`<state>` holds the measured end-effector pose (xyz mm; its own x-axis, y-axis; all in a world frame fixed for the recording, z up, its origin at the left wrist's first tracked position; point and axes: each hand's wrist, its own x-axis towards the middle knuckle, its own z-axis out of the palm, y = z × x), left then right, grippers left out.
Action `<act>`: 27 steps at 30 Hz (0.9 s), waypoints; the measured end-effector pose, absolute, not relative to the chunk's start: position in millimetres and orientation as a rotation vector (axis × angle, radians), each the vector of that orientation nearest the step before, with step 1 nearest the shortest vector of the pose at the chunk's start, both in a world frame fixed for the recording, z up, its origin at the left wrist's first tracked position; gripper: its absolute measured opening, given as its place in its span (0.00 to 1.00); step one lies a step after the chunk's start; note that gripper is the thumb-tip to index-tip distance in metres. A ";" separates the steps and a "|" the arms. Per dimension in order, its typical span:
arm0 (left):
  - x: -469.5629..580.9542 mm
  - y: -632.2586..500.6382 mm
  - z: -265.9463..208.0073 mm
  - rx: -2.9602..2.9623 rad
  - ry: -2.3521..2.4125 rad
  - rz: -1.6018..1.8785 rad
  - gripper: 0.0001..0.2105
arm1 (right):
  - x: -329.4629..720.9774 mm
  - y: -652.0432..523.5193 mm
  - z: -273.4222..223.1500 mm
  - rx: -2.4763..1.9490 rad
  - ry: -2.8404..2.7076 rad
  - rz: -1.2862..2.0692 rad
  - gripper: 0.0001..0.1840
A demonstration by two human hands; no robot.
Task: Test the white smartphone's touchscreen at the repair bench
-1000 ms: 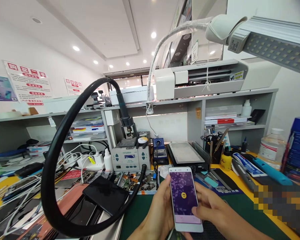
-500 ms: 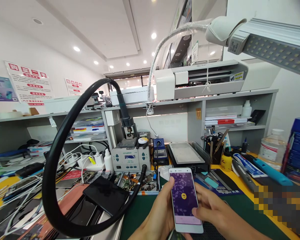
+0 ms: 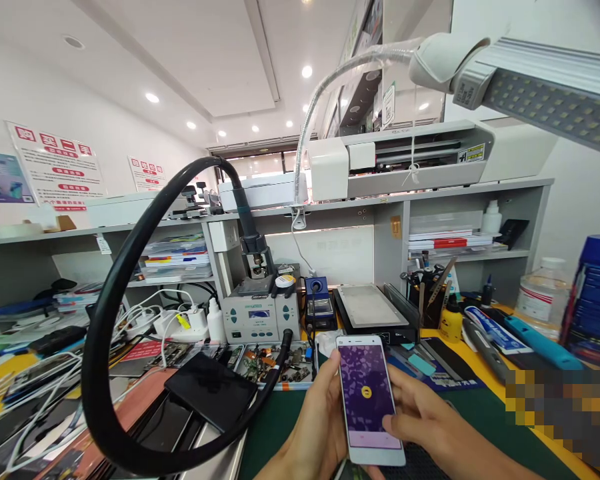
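Phone (image 3: 371, 417) and both hands occupy the lower centre of the frame, nearly matching what we saw half a second ago; the whole view has merely slipped a touch leftward. Our left hand (image 3: 317, 420) grips the phone's left edge, and our right hand (image 3: 420, 410) holds its right edge, thumb at the lower right of the screen (image 3: 355, 423). We find the same purple display and yellow icon (image 3: 367, 393), unchanged. Green mat (image 3: 270, 420) shows on either side of us, and black hose (image 3: 94, 373) loops at left.
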<state>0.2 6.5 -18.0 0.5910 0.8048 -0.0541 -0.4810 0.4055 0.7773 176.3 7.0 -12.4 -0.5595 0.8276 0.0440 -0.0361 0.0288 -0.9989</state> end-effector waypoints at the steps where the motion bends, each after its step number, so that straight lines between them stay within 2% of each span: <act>1: 0.4 6.3 -17.6 0.801 0.469 0.852 0.37 | 176.0 7.1 -12.3 -0.818 -1.625 1.612 0.33; 15: 4.0 9.3 -23.0 0.839 0.555 0.849 0.36 | 177.0 9.3 -15.2 -0.817 -1.646 1.623 0.35; 27: 1.5 2.8 -13.7 0.793 0.512 0.873 0.36 | 175.7 7.1 -11.8 -0.782 -1.624 1.656 0.31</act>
